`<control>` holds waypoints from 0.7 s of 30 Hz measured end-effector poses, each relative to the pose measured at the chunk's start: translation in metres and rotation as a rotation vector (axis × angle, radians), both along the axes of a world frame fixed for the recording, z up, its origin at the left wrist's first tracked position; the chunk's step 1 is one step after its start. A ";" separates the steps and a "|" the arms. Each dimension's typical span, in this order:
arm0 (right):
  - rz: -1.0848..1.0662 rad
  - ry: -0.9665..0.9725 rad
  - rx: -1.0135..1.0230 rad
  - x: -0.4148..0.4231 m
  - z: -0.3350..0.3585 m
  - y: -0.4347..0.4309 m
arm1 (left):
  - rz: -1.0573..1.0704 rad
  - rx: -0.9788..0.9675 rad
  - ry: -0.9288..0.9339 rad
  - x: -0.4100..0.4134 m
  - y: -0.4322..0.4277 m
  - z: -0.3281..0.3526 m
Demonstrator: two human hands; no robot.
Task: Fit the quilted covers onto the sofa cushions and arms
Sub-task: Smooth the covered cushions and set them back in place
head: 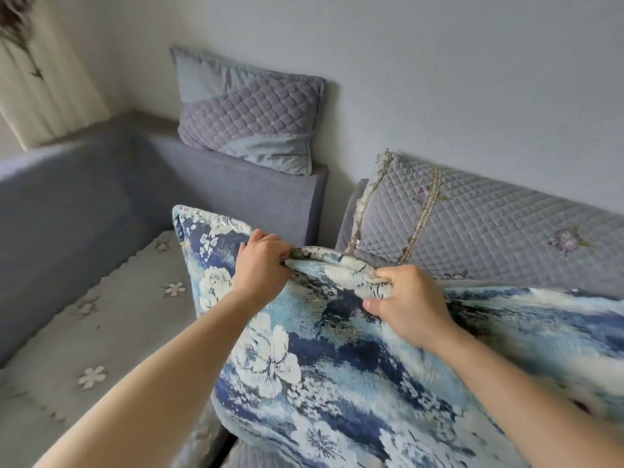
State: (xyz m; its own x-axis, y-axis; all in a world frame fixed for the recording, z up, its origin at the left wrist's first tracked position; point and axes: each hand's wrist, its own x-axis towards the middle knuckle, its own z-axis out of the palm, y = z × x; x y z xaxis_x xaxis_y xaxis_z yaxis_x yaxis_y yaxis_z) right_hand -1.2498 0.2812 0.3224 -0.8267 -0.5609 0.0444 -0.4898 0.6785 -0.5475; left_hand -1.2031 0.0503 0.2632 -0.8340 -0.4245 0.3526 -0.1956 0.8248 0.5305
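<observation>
Pinching the blue cover's (304, 366) bunched top edge, left hand (260, 265) and right hand (408, 302) work mid-frame; quilted covers already sit upper centre and right.

Sofa (67, 204): grey fabric, turned the corner
Wall (439, 79): plain pale grey, ran right behind the sofa
Curtain (44, 106): cream, pleated, hung at upper left
Light: soft, even
</observation>
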 end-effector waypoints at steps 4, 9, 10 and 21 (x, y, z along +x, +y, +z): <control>0.052 0.055 -0.052 -0.015 0.020 -0.085 | 0.103 0.012 0.112 0.003 -0.081 0.026; 0.037 0.131 0.023 -0.047 0.008 -0.207 | 0.105 -0.050 0.185 -0.018 -0.202 0.027; 0.036 0.137 0.036 -0.054 0.002 -0.230 | 0.095 -0.076 0.184 -0.024 -0.227 0.024; 0.108 0.415 0.065 -0.172 -0.051 -0.478 | 0.121 -0.234 0.212 -0.136 -0.471 0.016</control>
State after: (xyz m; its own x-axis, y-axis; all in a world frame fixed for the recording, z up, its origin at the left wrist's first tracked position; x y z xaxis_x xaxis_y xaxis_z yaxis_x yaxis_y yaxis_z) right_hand -1.4220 -0.1972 0.2709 -0.6827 -0.6558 0.3224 -0.7294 0.6380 -0.2469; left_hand -1.3387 -0.4206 0.2790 -0.6802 -0.4032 0.6122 -0.2052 0.9065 0.3690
